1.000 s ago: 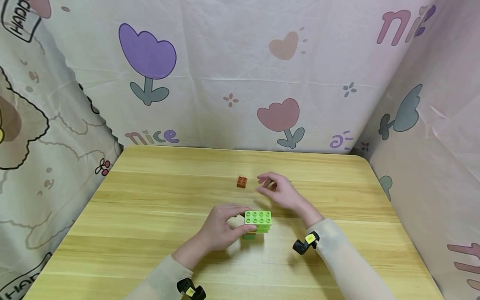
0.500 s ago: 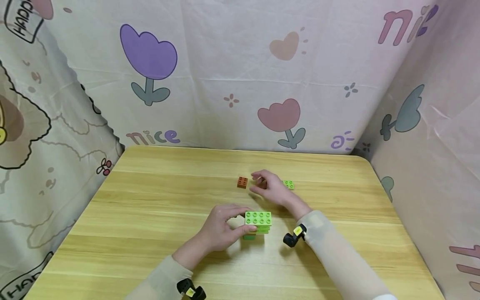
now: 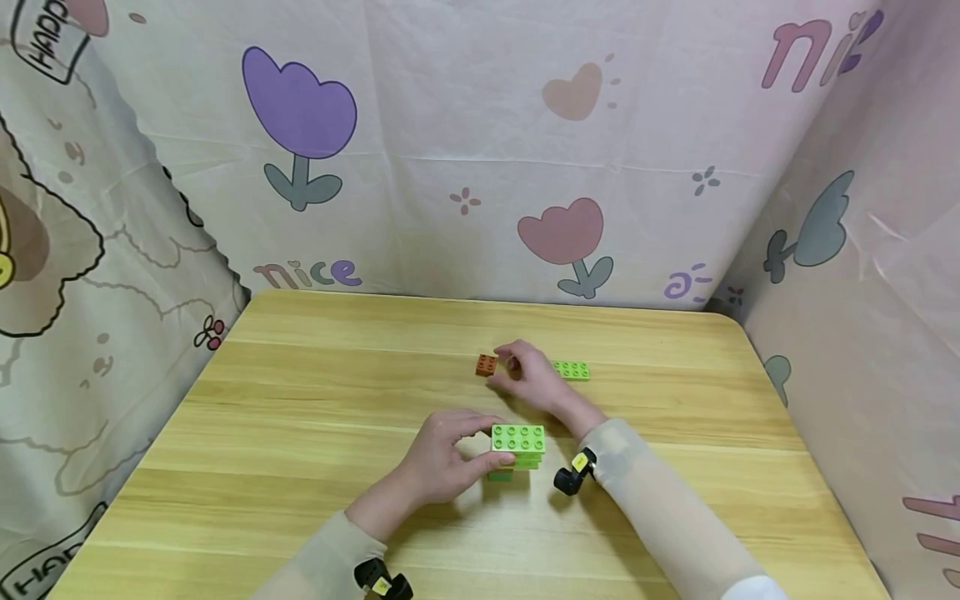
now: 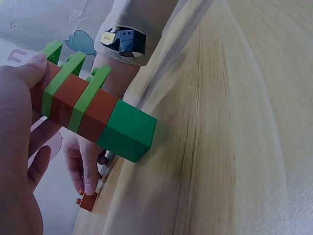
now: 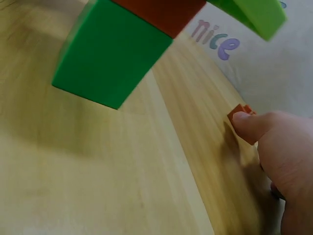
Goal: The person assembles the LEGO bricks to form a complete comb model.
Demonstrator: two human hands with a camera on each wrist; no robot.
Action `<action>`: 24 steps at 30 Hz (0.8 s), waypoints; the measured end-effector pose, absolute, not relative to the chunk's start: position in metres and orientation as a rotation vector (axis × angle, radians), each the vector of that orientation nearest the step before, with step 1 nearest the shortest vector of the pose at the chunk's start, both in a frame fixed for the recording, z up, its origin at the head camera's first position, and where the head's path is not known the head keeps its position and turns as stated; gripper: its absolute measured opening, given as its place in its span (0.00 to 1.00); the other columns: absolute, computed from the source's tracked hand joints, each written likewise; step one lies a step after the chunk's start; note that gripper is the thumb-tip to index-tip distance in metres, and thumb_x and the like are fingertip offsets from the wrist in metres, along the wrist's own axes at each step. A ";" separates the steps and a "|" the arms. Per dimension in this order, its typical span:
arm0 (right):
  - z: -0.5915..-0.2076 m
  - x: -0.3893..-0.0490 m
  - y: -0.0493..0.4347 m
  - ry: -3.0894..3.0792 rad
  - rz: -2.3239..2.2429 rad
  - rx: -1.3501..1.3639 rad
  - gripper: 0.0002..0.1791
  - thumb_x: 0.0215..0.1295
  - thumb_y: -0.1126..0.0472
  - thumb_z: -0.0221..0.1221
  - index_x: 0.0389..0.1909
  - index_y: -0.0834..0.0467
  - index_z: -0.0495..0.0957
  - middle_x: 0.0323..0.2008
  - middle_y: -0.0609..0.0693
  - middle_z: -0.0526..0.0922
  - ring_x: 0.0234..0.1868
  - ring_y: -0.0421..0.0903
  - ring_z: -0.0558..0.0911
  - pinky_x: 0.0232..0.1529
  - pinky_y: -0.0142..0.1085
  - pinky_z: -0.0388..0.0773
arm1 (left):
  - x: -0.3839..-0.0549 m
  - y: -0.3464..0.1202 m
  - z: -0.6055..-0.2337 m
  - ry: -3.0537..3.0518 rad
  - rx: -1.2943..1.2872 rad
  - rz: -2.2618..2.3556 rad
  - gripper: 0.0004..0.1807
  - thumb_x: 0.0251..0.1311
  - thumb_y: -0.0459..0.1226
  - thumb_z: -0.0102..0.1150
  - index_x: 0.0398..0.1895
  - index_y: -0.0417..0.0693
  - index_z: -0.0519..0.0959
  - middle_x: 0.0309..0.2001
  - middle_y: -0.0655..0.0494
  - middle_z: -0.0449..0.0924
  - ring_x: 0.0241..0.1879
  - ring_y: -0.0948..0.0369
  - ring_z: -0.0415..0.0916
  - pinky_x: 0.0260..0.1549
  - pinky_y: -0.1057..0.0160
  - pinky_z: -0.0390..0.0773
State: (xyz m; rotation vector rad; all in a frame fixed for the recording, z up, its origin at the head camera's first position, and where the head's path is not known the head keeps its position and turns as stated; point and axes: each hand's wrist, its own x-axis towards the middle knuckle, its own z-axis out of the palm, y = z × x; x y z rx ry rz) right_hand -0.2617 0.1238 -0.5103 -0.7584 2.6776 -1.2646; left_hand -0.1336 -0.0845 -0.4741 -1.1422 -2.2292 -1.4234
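Observation:
My left hand (image 3: pixel 450 454) grips the upper part of a stack of toy building bricks (image 3: pixel 517 437) near the middle of the table. In the left wrist view the stack (image 4: pixel 100 100) alternates brown bricks with thin lime plates that jut out to one side, and a dark green brick (image 4: pixel 128 129) forms its bottom end. Whether that end touches the table, I cannot tell. Farther back, my right hand (image 3: pixel 531 377) has thumb and fingers spread at a small brown brick (image 3: pixel 486 365). The right wrist view has the thumb partly covering this brown brick (image 5: pixel 235 115); no firm pinch shows.
A lime studded plate (image 3: pixel 572 371) lies on the wooden table (image 3: pixel 337 375), just right of my right hand, which hides its left end. Printed cloth (image 3: pixel 420 108) hangs behind the table and along both sides. Each wrist wears a small black camera (image 3: pixel 576 472).
My right hand has moved left to the small brown brick, uncovering the lime plate behind it. The left hand keeps its grip on the stack in the same place.

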 end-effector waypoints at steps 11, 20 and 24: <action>-0.508 -0.260 0.119 2.707 -1.216 -0.772 0.23 0.73 0.56 0.69 0.63 0.62 0.79 0.47 0.51 0.81 0.45 0.46 0.79 0.49 0.41 0.80 | -0.133 -0.085 -0.475 -2.247 -1.135 -1.446 0.15 0.66 0.43 0.74 0.54 0.51 0.88 0.51 0.61 0.89 0.47 0.66 0.86 0.41 0.51 0.88; -0.501 -0.253 0.129 2.618 -1.353 -0.701 0.22 0.73 0.60 0.68 0.64 0.62 0.78 0.43 0.50 0.86 0.43 0.45 0.84 0.47 0.41 0.84 | -0.133 -0.086 -0.475 -2.251 -1.135 -1.448 0.16 0.67 0.43 0.73 0.55 0.51 0.88 0.51 0.61 0.89 0.45 0.67 0.86 0.41 0.52 0.88; -0.498 -0.249 0.134 2.613 -1.369 -0.710 0.22 0.73 0.60 0.68 0.64 0.61 0.78 0.44 0.51 0.86 0.42 0.46 0.84 0.45 0.40 0.84 | -0.134 -0.085 -0.475 -2.236 -1.144 -1.458 0.15 0.67 0.42 0.74 0.55 0.51 0.88 0.50 0.61 0.89 0.44 0.68 0.86 0.41 0.52 0.88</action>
